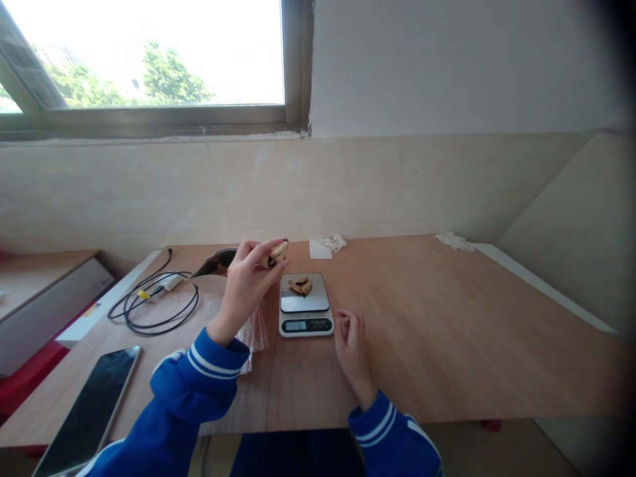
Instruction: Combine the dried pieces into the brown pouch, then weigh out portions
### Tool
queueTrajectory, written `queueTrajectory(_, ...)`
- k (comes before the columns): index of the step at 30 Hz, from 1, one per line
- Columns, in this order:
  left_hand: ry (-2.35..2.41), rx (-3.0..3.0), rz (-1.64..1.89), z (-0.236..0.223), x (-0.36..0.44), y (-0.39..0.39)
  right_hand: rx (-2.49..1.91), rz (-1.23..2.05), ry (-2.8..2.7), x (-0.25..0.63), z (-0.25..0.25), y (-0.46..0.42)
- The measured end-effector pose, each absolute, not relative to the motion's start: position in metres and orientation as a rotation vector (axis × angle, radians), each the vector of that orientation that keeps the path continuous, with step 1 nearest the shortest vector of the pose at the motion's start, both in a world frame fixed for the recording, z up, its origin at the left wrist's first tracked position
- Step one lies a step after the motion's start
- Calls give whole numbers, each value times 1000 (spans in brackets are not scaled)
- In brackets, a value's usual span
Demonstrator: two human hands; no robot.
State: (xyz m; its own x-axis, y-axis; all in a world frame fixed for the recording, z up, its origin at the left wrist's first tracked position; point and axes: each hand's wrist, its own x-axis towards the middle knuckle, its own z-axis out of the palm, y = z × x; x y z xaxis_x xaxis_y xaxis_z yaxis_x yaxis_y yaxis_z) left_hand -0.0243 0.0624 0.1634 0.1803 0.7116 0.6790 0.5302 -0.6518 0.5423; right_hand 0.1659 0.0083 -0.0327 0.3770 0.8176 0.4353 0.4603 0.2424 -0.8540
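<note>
- left hand pinches fragment in fingertips, just above scale
- more fragments on scale pan
- right hand empty, loosely curled beside scale; hands apart
- fragments look light, brittle: hold gently by edges

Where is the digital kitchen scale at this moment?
In the head view, the digital kitchen scale sits on the wooden table, between the left hand and the right hand.
</note>
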Motion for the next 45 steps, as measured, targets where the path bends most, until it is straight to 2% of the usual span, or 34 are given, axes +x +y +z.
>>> queueTrajectory(11,1336,2090,1974,167,-43,114,-1416,388,-1228,165,-33,9)
queueTrajectory(16,1097,2421,2002,158,-35,106,-1414,368,-1230,165,-33,9)
queueTrajectory(20,743,2824,1773,134,-31,105,-1416,360,-1232,164,-34,10)
queueTrajectory(23,693,2826,1511,123,-31,108,-1412,372,-1231,165,-36,11)
queueTrajectory(27,800,2623,1105,122,-30,114,-1404,367,-1236,165,-38,12)
queueTrajectory(34,731,1869,504,123,-30,118,-1405,366,-1258,165,-36,12)
queueTrajectory(39,701,1702,454,129,-30,109,-1342,445,-1297,156,-24,9)
queueTrajectory(45,736,1652,419,123,-23,107,-1133,796,-1188,131,11,14)
